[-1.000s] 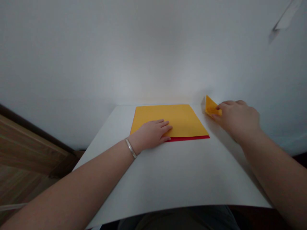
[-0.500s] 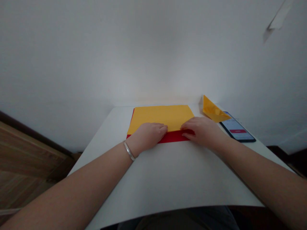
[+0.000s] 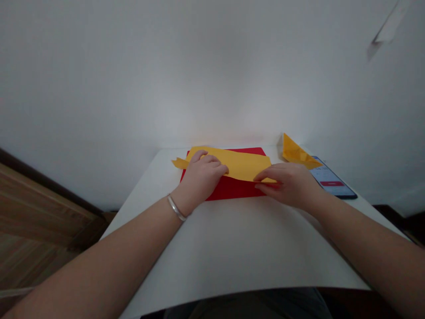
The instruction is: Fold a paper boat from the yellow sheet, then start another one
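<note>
A yellow paper sheet point(image 3: 237, 165) lies buckled and lifted over a red sheet point(image 3: 235, 188), with one corner poking out left of my left hand. My left hand point(image 3: 204, 175) rests on top of the yellow sheet, its fingers curled against the paper. My right hand point(image 3: 285, 184) pinches the near edge of the yellow sheet between thumb and fingers. A small folded yellow paper piece point(image 3: 296, 153) sits at the far right, out of reach of both hands' fingertips.
The papers lie on a white table point(image 3: 232, 252), whose edges run close on both sides. A smartphone point(image 3: 332, 179) with a lit screen lies right of the papers, under the folded piece's tip. A wooden surface point(image 3: 40, 212) shows low at left, beyond the table edge. A white wall rises behind.
The yellow sheet has been raised from the red sheet and now buckles, baring more red. My right hand has moved in from the folded piece to the sheet's near edge.
</note>
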Motion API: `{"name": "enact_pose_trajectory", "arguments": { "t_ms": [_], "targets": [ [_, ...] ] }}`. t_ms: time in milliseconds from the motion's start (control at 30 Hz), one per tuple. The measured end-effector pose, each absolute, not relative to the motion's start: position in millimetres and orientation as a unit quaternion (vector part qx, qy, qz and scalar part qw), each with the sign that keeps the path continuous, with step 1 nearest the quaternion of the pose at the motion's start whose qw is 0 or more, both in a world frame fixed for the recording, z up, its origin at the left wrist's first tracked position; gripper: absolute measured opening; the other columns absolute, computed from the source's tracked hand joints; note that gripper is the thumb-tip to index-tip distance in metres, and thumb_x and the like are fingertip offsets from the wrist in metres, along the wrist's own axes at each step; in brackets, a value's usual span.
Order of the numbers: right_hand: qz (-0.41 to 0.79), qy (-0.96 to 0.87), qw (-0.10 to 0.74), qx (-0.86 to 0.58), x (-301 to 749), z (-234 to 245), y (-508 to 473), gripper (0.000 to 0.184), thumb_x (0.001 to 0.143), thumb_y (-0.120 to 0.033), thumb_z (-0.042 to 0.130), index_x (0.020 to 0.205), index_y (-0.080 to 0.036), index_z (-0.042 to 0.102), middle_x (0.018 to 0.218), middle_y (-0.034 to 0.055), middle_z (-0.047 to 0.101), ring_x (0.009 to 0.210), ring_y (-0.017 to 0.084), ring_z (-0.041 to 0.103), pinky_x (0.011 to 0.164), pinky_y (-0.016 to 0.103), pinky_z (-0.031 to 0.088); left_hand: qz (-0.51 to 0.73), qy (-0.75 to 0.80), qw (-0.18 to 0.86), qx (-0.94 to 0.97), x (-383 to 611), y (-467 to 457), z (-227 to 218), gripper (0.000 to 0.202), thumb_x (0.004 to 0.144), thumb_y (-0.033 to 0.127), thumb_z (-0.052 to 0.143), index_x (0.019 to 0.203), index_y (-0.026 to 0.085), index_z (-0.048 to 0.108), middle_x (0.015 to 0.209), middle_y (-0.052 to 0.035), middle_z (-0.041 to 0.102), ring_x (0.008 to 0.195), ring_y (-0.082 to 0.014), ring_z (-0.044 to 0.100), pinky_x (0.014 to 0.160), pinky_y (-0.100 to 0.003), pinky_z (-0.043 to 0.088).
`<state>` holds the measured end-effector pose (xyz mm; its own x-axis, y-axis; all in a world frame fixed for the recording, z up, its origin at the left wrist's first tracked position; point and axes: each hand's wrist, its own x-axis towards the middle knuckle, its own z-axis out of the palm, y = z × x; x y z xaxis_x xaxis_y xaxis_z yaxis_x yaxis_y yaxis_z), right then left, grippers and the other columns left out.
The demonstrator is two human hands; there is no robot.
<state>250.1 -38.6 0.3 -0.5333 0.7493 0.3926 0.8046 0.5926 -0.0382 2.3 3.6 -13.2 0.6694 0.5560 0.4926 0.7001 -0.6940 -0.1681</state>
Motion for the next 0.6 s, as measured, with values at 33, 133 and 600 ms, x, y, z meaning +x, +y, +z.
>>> {"name": "enact_pose_trajectory", "arguments": {
  "t_ms": [33,133,600],
  "targets": [
    [-0.058,-0.875,0.191,-0.441,253.8,-1.3,-37.2,0.016,0.081,-0.033,0.059,0.089,-0.025,0.071,0.086,0.0001,0.073,0.077,0.018,0.066,0.065,0.029,0.046,-0.217,-0.353,0.168,-0.894,0.0,6.7,-14.6,0.021,0.087,0.015,0.050,0.087,0.022,0.069,0.090,-0.0034,0.071,0.093,-0.0205,0.062,0.095,-0.044,0.034],
    [-0.017,-0.886,0.183,-0.426,268.4,-7.9,-29.5,0.021,0.079,-0.032,0.061,0.097,-0.024,0.069,0.097,0.0028,0.072,0.087,0.020,0.065,0.075,0.032,0.049,-0.230,-0.336,0.116,-0.906,-7.6,15.2,-16.1,0.019,0.084,0.016,0.051,0.089,0.023,0.069,0.095,-0.0021,0.070,0.095,-0.0193,0.061,0.097,-0.042,0.032],
    [0.112,-0.919,0.174,-0.335,285.6,-2.8,-23.8,0.014,0.072,-0.019,0.062,0.086,-0.023,0.066,0.097,0.0044,0.070,0.092,0.020,0.063,0.081,0.034,0.049,-0.212,-0.394,0.213,-0.869,-8.6,9.6,-9.3,0.024,0.081,0.018,0.053,0.095,0.026,0.071,0.095,-0.0077,0.060,0.089,-0.0249,0.053,0.077,-0.040,0.039]
  ]
}}
